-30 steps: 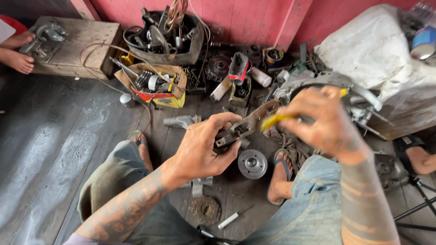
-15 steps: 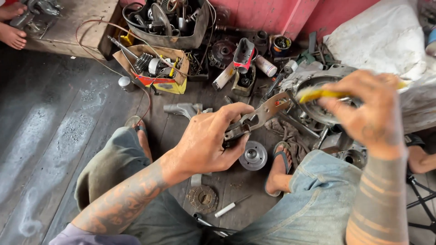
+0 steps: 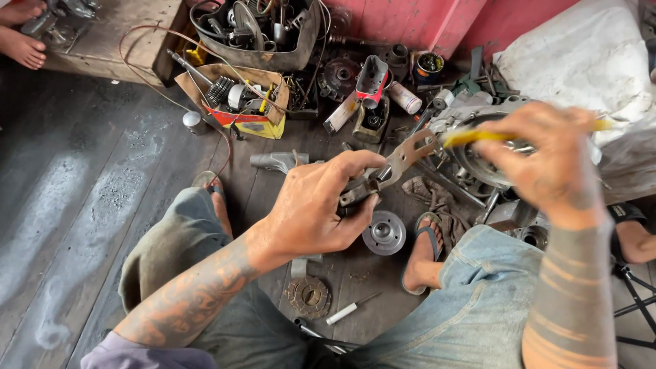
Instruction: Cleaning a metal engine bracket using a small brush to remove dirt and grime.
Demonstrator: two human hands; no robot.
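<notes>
Both hands are working above a dark wooden floor [image 3: 82,205] strewn with engine parts. The left hand [image 3: 314,205] is curling tight around a flat grey metal bracket [image 3: 389,167], its fingers clamped over the lower end while the perforated upper end is sticking out toward the upper right. The right hand [image 3: 547,157] is pinching a yellow-handled tool [image 3: 478,135] between thumb and fingers, closed firmly on it, with the handle's tip pointing left and nearly meeting the bracket's free end; whether the two are touching cannot be told, since the tool is blurred.

Just below the bracket, a round silver hub [image 3: 384,232] is lying on the floor between the person's knees. Further below the bracket, a toothed disc [image 3: 307,296] and a small white-handled screwdriver [image 3: 348,311] are resting near the legs. To the right of the bracket, behind the right hand, a grey engine casing [image 3: 465,116] is sitting beside a crumpled rag [image 3: 437,198]. Above and left of the bracket, a cardboard box [image 3: 239,102] is holding mixed parts, and above it a dark tub [image 3: 260,34] is brimming with tools. A red-and-black cylinder part [image 3: 372,78] is standing directly above the bracket. Someone else's bare feet [image 3: 24,34] are showing well off to the bracket's upper left.
</notes>
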